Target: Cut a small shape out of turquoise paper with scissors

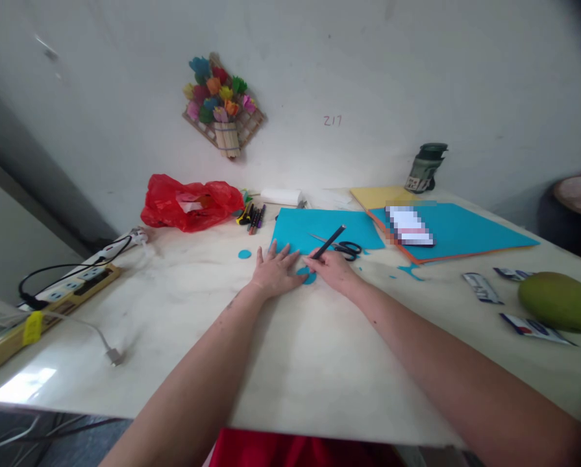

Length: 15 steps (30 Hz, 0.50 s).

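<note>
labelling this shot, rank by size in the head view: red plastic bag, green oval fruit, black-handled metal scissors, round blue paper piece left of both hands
1. Red plastic bag and green oval fruit: too alike to rank, fruit being nearer the camera
2. Black-handled metal scissors
3. Round blue paper piece

A pale wall (343,78) rises behind a whitish table (280,376), bright glare (20,386) on its near left corner.

Head view from above the hands (275,272) (337,270), forward-down across table (295,363)
</note>
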Each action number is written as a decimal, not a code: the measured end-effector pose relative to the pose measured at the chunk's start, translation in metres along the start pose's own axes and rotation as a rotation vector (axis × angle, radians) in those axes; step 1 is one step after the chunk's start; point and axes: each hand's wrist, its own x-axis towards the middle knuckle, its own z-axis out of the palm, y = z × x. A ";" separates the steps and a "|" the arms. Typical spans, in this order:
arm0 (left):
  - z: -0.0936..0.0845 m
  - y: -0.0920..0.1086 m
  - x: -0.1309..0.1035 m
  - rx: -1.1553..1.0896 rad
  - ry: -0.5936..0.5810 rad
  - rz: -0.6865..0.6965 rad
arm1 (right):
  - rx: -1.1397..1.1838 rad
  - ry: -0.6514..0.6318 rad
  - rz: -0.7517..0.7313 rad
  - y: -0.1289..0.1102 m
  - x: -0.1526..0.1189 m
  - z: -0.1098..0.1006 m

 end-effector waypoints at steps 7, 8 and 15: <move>0.001 0.001 0.000 0.062 -0.019 -0.027 | 0.023 0.000 -0.008 -0.003 0.001 -0.001; 0.001 0.001 0.000 0.077 -0.025 -0.034 | 0.026 0.001 -0.005 -0.004 0.001 -0.001; 0.000 0.002 0.001 0.118 -0.041 -0.045 | 0.029 -0.020 0.012 -0.012 -0.001 -0.004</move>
